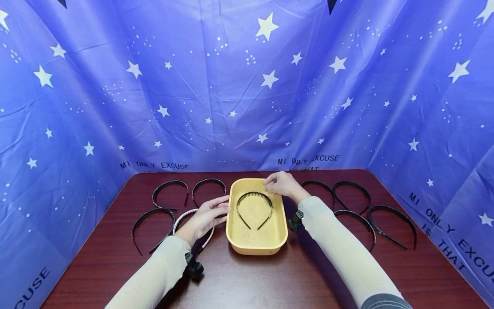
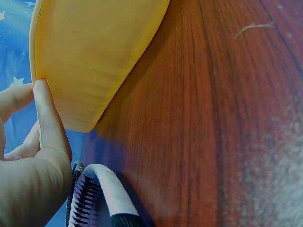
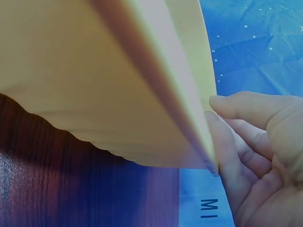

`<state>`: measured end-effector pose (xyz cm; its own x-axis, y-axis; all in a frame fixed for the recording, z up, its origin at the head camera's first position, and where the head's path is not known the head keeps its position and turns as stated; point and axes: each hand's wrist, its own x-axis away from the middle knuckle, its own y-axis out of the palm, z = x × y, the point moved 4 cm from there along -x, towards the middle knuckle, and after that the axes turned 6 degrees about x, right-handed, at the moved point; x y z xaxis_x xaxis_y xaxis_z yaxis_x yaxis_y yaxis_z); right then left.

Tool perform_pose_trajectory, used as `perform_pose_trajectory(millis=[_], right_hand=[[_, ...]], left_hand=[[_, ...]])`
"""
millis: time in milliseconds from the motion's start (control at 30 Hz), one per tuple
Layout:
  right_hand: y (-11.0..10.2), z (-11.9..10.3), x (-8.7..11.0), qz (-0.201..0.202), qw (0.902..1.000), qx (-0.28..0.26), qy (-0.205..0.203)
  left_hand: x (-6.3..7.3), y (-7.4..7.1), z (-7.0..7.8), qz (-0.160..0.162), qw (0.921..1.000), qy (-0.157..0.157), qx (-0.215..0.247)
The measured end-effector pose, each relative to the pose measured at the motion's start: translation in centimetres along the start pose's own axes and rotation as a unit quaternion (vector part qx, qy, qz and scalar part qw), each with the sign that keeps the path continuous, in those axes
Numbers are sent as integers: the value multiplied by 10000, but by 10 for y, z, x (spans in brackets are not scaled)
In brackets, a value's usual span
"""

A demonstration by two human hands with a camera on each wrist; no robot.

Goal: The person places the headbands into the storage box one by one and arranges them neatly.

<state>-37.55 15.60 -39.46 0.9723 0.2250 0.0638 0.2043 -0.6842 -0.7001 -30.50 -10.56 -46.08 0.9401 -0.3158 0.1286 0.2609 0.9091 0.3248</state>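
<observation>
A yellow plastic tray (image 1: 256, 248) with raised walls stands at the middle of the table. One black toothed headband (image 1: 254, 194) lies inside it, its ends toward the near side. My left hand (image 1: 208, 219) rests its extended fingers against the tray's left wall; in the left wrist view a fingertip (image 2: 41, 84) is right at the rim. At the far right corner, my right hand (image 1: 283, 185) pinches the rim between thumb and fingers, as the right wrist view also shows. Under the left hand lies a pale pink headband (image 1: 209, 240), partly hidden.
Left of the tray lie several black headbands, among them a near one (image 1: 136, 223) and a far one (image 1: 170, 182). More black headbands, such as the outermost one (image 1: 401, 213), lie on the right, some partly behind my forearm. A blue star-patterned cloth (image 1: 231, 86) surrounds the table (image 1: 247, 283).
</observation>
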Motion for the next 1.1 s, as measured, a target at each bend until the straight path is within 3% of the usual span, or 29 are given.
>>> perform_pose_trajectory(millis=[467, 900, 1100], right_hand=[[-13, 1, 11, -70, 9993, -61, -362], [-32, 18, 26, -220, 9985, -405, -281], [-44, 25, 34, -188, 9988, -228, -380]], left_hand=[[0, 2, 2, -38, 10000, 41, -63], [-1, 0, 0, -8, 10000, 57, -26], [-1, 0, 0, -34, 10000, 38, 0]])
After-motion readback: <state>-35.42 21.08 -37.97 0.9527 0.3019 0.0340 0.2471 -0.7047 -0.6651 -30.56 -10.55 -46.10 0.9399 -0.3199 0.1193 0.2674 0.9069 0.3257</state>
